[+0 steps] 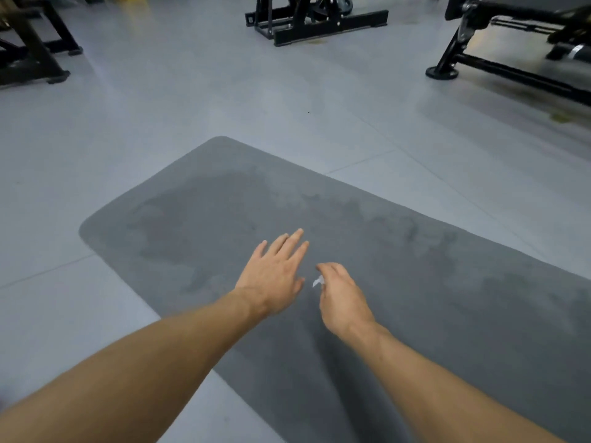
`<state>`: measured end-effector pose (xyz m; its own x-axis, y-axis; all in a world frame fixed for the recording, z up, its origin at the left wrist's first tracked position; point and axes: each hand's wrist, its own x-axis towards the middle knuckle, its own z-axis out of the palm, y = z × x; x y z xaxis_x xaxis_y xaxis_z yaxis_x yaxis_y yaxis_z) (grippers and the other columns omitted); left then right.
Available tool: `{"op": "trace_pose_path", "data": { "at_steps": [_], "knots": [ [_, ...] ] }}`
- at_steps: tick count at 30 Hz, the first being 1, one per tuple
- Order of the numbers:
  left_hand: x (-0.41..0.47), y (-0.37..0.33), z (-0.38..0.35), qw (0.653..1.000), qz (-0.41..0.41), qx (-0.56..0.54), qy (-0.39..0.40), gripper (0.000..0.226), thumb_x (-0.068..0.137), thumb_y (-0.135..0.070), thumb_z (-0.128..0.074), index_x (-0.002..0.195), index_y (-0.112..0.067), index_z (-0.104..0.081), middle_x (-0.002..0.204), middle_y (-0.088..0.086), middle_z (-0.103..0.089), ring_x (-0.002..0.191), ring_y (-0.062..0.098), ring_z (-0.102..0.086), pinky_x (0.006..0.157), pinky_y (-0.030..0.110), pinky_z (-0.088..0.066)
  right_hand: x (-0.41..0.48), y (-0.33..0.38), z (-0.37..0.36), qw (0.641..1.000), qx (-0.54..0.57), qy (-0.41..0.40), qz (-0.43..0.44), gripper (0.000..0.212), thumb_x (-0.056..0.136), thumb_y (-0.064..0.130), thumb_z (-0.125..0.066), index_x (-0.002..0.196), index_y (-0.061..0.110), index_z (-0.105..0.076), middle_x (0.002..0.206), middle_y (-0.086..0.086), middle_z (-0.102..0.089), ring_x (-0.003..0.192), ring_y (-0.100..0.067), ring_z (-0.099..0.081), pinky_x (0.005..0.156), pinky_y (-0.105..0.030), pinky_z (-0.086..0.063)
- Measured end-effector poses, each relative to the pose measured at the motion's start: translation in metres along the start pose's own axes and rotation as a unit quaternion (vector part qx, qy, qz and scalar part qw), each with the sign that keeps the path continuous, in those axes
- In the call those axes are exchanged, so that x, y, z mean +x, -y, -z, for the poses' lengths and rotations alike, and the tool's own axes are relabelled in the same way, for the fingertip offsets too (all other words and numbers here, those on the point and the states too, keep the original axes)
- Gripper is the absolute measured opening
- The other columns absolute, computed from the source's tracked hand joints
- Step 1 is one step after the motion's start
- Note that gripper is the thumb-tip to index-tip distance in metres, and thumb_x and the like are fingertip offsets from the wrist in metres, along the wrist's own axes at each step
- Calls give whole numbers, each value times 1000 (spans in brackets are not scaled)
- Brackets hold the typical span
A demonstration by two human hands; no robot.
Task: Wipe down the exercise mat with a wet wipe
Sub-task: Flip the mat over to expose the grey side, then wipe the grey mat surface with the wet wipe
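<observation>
A grey exercise mat (415, 266) lies on the floor, running from the centre to the lower right, with darker damp patches across its surface. My left hand (275, 273) is stretched out over the mat with straight, spread fingers and holds nothing. Just to its right, my right hand (342, 298) has its fingers curled round a white wet wipe (317, 280); only a small corner of the wipe shows beside the thumb. Both hands are above the mat's near-left part.
Pale grey floor (160, 123) surrounds the mat. Black gym frames stand at the back: one at far left (35, 59), one at top centre (307, 24), and a bench with a long base bar at top right (511, 59).
</observation>
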<state>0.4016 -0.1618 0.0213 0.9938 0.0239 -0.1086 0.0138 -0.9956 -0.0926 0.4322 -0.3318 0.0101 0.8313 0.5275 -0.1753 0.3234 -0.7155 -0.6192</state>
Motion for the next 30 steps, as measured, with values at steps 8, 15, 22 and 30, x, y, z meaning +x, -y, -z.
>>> {"op": "trace_pose_path", "data": {
  "at_steps": [8, 15, 22, 30],
  "knots": [
    [-1, -68, -4, 994, -96, -5, 52, 73, 103, -48, -42, 163, -23, -10, 172, -2, -6, 156, 18, -13, 127, 44, -15, -45, -55, 18, 999, -12, -1, -40, 42, 102, 8, -43, 142, 19, -48, 150, 5, -39, 130, -23, -52, 106, -43, -46],
    [-20, -150, -21, 975, -176, -55, 121, 71, 101, -46, -48, 161, -22, -19, 165, -1, -29, 151, 19, -30, 124, 40, -24, -114, -122, 30, 995, -17, 5, -96, 46, 98, 6, -46, 143, 18, -48, 148, 5, -41, 130, -23, -51, 106, -39, -45],
    [-50, -221, -36, 948, -218, -76, 217, 62, 99, -42, -50, 155, -23, -30, 158, -3, -33, 144, 23, -39, 114, 43, -39, -199, -185, 30, 985, 7, -8, -170, 35, 95, 8, -50, 125, 22, -59, 133, 10, -47, 119, -19, -56, 97, -34, -47],
    [-74, -278, -52, 937, -230, -124, 230, 65, 97, -40, -54, 155, -27, -29, 155, -5, -31, 141, 22, -35, 116, 39, -38, -258, -220, 23, 977, 23, -87, -195, 28, 94, 23, -60, 121, 27, -65, 127, 14, -43, 119, -11, -46, 92, -33, -51]
  ]
}}
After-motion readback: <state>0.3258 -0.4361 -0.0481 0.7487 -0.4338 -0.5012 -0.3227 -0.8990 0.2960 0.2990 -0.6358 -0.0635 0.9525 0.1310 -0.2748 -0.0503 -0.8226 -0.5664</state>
